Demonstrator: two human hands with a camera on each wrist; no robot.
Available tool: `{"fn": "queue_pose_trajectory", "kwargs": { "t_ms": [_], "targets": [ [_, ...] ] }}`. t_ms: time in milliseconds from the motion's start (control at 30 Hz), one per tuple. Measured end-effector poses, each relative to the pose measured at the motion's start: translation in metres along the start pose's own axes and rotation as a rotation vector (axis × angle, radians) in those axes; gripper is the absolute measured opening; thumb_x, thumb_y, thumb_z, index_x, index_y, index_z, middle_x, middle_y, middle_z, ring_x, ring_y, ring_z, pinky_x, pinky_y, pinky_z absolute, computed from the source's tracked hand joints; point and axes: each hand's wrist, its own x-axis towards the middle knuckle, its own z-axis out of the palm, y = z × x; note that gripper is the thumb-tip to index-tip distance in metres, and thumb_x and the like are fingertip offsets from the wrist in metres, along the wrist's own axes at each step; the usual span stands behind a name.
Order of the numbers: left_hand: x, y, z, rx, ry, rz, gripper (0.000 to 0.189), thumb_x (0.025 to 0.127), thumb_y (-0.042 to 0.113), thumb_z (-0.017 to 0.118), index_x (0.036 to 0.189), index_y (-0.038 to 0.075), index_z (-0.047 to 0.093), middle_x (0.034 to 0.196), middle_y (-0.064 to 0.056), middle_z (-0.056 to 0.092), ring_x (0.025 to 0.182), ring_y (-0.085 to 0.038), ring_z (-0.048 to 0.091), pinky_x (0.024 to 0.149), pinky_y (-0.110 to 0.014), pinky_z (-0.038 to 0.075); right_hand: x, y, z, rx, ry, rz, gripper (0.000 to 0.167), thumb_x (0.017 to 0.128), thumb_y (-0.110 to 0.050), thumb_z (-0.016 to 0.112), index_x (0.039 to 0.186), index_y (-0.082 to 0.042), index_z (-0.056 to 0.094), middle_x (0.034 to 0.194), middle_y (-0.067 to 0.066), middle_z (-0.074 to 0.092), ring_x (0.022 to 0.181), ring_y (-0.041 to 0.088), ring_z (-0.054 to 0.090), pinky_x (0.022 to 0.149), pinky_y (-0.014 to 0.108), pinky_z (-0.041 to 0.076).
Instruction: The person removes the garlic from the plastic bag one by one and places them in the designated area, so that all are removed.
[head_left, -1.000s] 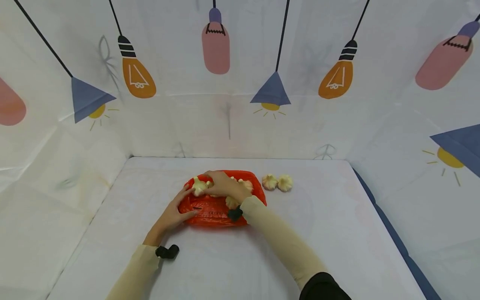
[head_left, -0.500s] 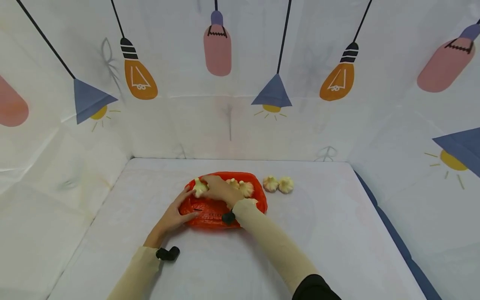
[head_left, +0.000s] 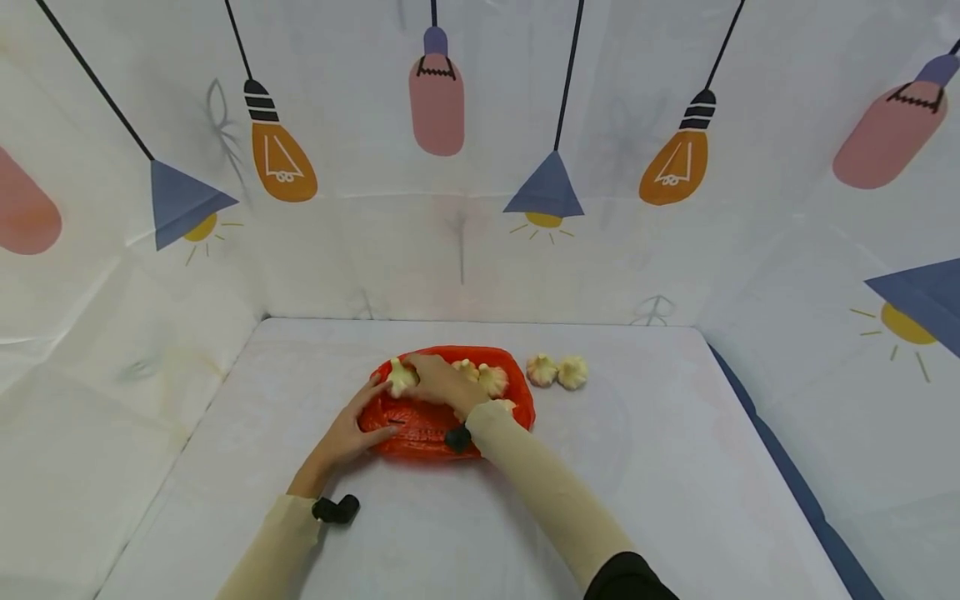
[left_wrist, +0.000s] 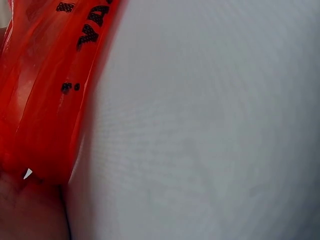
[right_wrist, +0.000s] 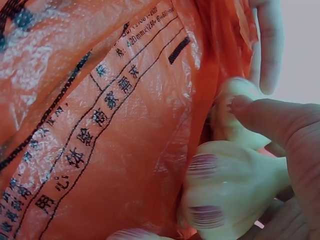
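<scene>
The left hand spreads thumb and fingers against the left end of the red bag; the right hand seems to pinch a garlic bulb inside it. Two loose bulbs sit right of it on the table.

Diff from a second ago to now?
Right hand shifted slightly left and toward the person, uncovering more of the two rear bulbs in the red bag. No clear new grasp or release. Unchanged: left hand at the bag's left edge, leftmost bulb, table bulbs right of the bag.
</scene>
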Motion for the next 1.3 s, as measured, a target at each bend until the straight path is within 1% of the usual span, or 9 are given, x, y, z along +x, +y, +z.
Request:
{"fn": "queue_pose_trajectory", "kwargs": {
  "t_ms": [100, 300, 400, 500, 567, 800, 967, 1167, 1300],
  "targets": [
    [0.0, 0.001, 0.001, 0.005, -0.003, -0.011, 0.08, 0.089, 0.027, 0.081, 0.157, 0.023, 0.042, 0.173, -0.014, 0.014, 0.158, -0.046, 0.011, 0.12, -0.075, 0.014, -0.001, 0.002, 0.0, 0.02, 0.008, -0.002, 0.062, 0.099, -0.039, 0.069, 0.151, -0.01, 0.05, 0.148, 0.006, 0.059, 0.134, 0.018, 0.057, 0.113, 0.035, 0.048],
    [-0.001, 0.004, 0.001, 0.003, 0.001, -0.012, 0.08, 0.089, 0.026, 0.081, 0.158, 0.022, 0.041, 0.173, -0.014, 0.015, 0.157, -0.046, 0.012, 0.12, -0.075, 0.015, -0.003, 0.002, -0.002, 0.086, 0.027, -0.009, 0.055, 0.098, -0.024, 0.07, 0.149, -0.009, 0.052, 0.139, 0.005, 0.064, 0.114, 0.015, 0.062, 0.102, 0.032, 0.053],
    [-0.002, 0.004, 0.0, -0.004, -0.002, -0.012, 0.08, 0.089, 0.025, 0.081, 0.158, 0.021, 0.041, 0.173, -0.014, 0.015, 0.157, -0.047, 0.012, 0.119, -0.075, 0.015, -0.003, 0.002, -0.002, 0.082, 0.023, -0.004, 0.056, 0.098, -0.02, 0.069, 0.15, -0.011, 0.051, 0.142, 0.005, 0.063, 0.118, 0.015, 0.062, 0.105, 0.033, 0.052],
    [-0.001, 0.003, 0.001, 0.002, 0.001, -0.006, 0.081, 0.088, 0.026, 0.081, 0.158, 0.021, 0.041, 0.173, -0.015, 0.015, 0.157, -0.046, 0.012, 0.12, -0.074, 0.015, -0.003, 0.002, -0.002, 0.076, 0.001, 0.015, 0.056, 0.099, -0.026, 0.069, 0.151, -0.013, 0.051, 0.145, 0.003, 0.061, 0.125, 0.014, 0.059, 0.109, 0.035, 0.05],
    [0.0, 0.002, 0.001, 0.019, 0.002, -0.003, 0.081, 0.089, 0.027, 0.081, 0.158, 0.021, 0.04, 0.173, -0.016, 0.015, 0.157, -0.047, 0.012, 0.12, -0.074, 0.016, -0.003, 0.002, -0.001, 0.076, -0.012, 0.02, 0.056, 0.099, -0.027, 0.07, 0.15, -0.014, 0.051, 0.144, 0.003, 0.062, 0.122, 0.013, 0.06, 0.107, 0.035, 0.051],
    [0.0, -0.001, 0.001, 0.043, 0.003, -0.012, 0.083, 0.09, 0.033, 0.08, 0.16, 0.026, 0.037, 0.173, -0.014, 0.014, 0.157, -0.046, 0.012, 0.12, -0.074, 0.017, -0.003, 0.006, 0.0, 0.104, 0.006, 0.001, 0.044, 0.097, -0.023, 0.071, 0.139, -0.013, 0.059, 0.123, 0.0, 0.068, 0.098, 0.011, 0.058, 0.086, 0.024, 0.052],
    [0.0, 0.0, 0.001, 0.04, 0.006, -0.027, 0.088, 0.089, 0.032, 0.081, 0.162, 0.025, 0.031, 0.172, -0.012, 0.019, 0.157, -0.045, 0.016, 0.12, -0.072, 0.02, -0.008, 0.005, -0.004, 0.153, 0.019, 0.012, 0.037, 0.094, -0.022, 0.074, 0.128, -0.015, 0.063, 0.105, -0.005, 0.066, 0.088, 0.014, 0.057, 0.074, 0.024, 0.049],
    [-0.001, 0.005, 0.002, 0.026, 0.012, -0.032, 0.09, 0.09, 0.024, 0.08, 0.163, 0.017, 0.028, 0.17, -0.017, 0.022, 0.155, -0.048, 0.02, 0.119, -0.072, 0.023, -0.011, 0.005, -0.009, 0.16, 0.051, 0.007, 0.041, 0.093, -0.022, 0.075, 0.132, -0.016, 0.062, 0.111, -0.003, 0.066, 0.09, 0.014, 0.057, 0.075, 0.024, 0.049],
    [-0.001, 0.005, 0.003, 0.023, 0.013, -0.036, 0.089, 0.089, 0.023, 0.08, 0.162, 0.016, 0.03, 0.17, -0.017, 0.022, 0.155, -0.047, 0.02, 0.12, -0.072, 0.022, -0.01, 0.006, -0.014, 0.176, 0.086, -0.017, 0.042, 0.093, -0.022, 0.075, 0.133, -0.016, 0.062, 0.117, -0.002, 0.066, 0.093, 0.014, 0.058, 0.08, 0.025, 0.051]
  ]
}}
